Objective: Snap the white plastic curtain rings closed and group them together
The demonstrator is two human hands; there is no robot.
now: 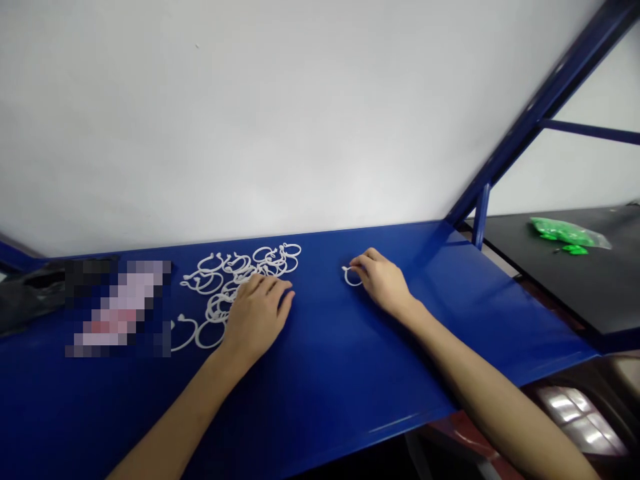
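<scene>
Several white plastic rings (243,265), open hoops with small knobbed ends, lie in a loose, overlapping pile on the blue tabletop (330,360). My left hand (257,313) rests over the right side of this pile, palm down, with its fingers apart; some rings are hidden beneath it. Off to the right, my right hand (377,277) pinches one single white ring (353,285) between thumb and fingers at the table surface. Part of that ring is covered by the fingers.
A black plastic bag (33,297) lies at the left, beside a blurred-out pinkish item (120,303). Blue metal framing (520,123) rises at the right. Beyond it, a black table (560,287) holds a clear bag of green pieces (565,231). A white wall (300,120) stands behind.
</scene>
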